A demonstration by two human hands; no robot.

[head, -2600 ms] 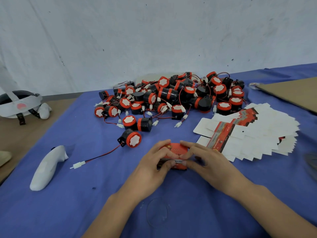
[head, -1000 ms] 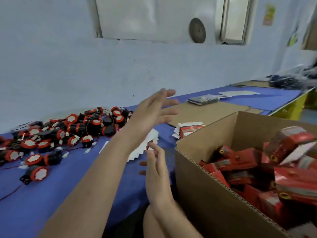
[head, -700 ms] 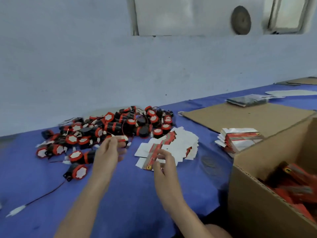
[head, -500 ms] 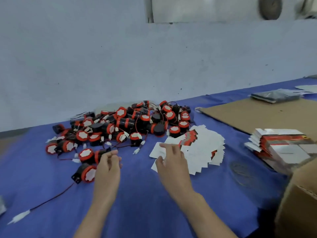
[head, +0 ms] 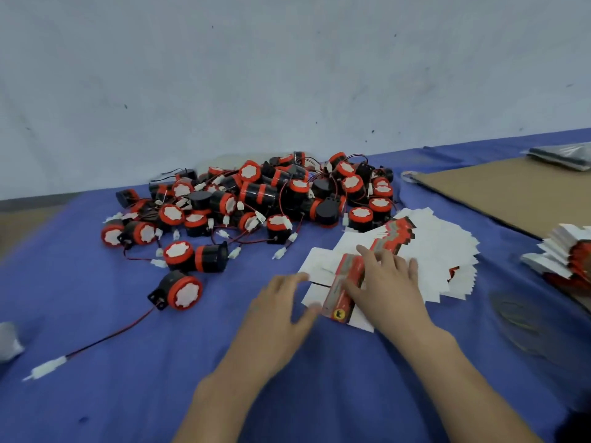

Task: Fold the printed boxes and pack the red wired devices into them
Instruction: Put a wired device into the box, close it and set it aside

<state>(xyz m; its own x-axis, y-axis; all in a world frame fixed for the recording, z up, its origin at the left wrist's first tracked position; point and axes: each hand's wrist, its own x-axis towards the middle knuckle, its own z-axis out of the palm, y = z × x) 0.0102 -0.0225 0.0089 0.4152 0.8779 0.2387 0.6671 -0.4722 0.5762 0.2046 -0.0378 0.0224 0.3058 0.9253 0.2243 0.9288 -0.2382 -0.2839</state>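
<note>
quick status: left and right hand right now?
Left hand: open, fingertips at the edge of the top flat box, no clear grip.
Right hand: open, fingers resting flat on that box.

Blue cloth (head: 96, 394) under red-and-black devices (head: 256, 199) with white faces; flat boxes (head: 428, 251) are white with a red printed strip, perhaps gold-marked; brown cardboard (head: 511, 193).

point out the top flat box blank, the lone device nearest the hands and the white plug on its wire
top flat box blank (head: 335, 298), head view, on its red printed strip
lone device (head: 185, 293), head view, on the white centre of its red face
white plug (head: 44, 369), head view, on the plug body
</note>
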